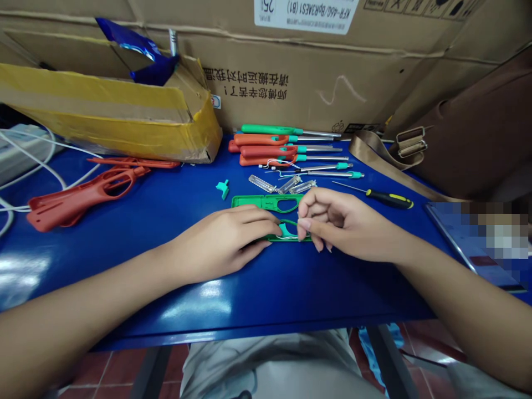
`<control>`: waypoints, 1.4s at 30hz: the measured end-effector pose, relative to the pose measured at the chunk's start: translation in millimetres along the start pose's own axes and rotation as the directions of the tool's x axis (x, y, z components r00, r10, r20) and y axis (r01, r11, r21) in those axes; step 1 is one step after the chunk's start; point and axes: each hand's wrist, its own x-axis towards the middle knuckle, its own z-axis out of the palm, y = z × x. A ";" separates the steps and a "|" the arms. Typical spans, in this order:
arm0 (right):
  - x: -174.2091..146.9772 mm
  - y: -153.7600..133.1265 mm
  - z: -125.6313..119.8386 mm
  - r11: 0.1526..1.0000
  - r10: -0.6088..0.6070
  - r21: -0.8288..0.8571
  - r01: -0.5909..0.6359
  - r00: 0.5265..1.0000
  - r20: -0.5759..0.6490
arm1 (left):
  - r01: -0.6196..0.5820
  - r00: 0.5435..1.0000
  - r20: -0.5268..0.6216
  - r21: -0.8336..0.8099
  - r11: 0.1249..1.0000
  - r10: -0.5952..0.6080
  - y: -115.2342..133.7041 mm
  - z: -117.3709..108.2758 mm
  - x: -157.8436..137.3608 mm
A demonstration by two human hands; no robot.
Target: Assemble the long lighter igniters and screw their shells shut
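Note:
My left hand (233, 238) lies over a green lighter shell half (272, 238) on the table, its fingers pressing on the shell's left part. Inside that shell are a teal trigger (286, 230) and a thin white wire. At the shell's right end, my right hand (332, 224) has thumb and index finger pinched together; what they hold, if anything, is too small to tell. Just behind lies a second green shell half (266, 203), partly covered by the right fingers. A loose teal trigger piece (223, 189) and several clear fuel tanks (261, 183) are further back.
Several long-necked lighters (266, 151) and metal tubes (326, 167) lie at the back. A screwdriver (388, 198) and tablet-like device (465, 244) are on the right. Red shells (83, 197), white cables (54, 160) and a yellow-taped box (166, 133) stand left. A large carton (303, 66) closes the back.

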 end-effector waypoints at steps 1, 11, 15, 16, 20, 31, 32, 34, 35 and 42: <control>1.2 1.0 -1.2 0.999 0.014 0.032 -0.014 1.000 0.001 | -0.001 1.000 0.000 0.005 1.000 0.001 0.1 0.0 -0.1; 4.8 11.8 -1.8 0.972 -0.051 -0.228 0.063 0.997 0.057 | 0.012 0.999 -0.033 -0.027 1.000 -0.013 2.3 5.0 0.8; 5.3 10.3 -1.8 0.945 -0.107 -0.303 0.121 0.992 0.063 | -0.008 0.998 -0.055 -0.004 1.000 0.007 1.5 6.2 0.9; 5.6 10.0 -1.9 0.935 -0.120 -0.330 0.133 0.991 0.058 | -0.013 0.998 -0.058 0.011 1.000 0.014 1.5 6.1 0.9; 4.8 8.3 -2.9 0.887 -0.167 -0.426 0.178 0.984 0.063 | -0.028 0.998 -0.059 0.052 0.998 0.031 1.9 4.9 0.7; 1.0 5.3 -9.0 0.826 -0.196 -0.525 0.206 0.978 0.075 | -0.039 0.996 -0.084 0.061 0.997 0.044 2.8 5.0 1.6; -0.3 4.5 -12.3 0.829 -0.189 -0.526 0.191 0.980 0.059 | -0.040 0.995 -0.085 0.063 0.997 0.045 2.5 5.0 1.4; -4.4 2.1 -21.6 0.840 -0.169 -0.519 0.158 0.985 0.026 | -0.039 0.995 -0.086 0.067 0.997 0.045 1.9 5.1 1.0; -7.0 0.8 -26.9 0.840 -0.162 -0.525 0.137 0.987 -0.002 | -0.038 0.995 -0.084 0.067 0.997 0.044 1.6 5.2 1.0; -13.3 3.0 -47.0 0.731 -0.033 -0.670 0.125 0.988 0.149 | -0.024 0.995 -0.092 0.042 0.999 0.028 1.7 5.3 2.2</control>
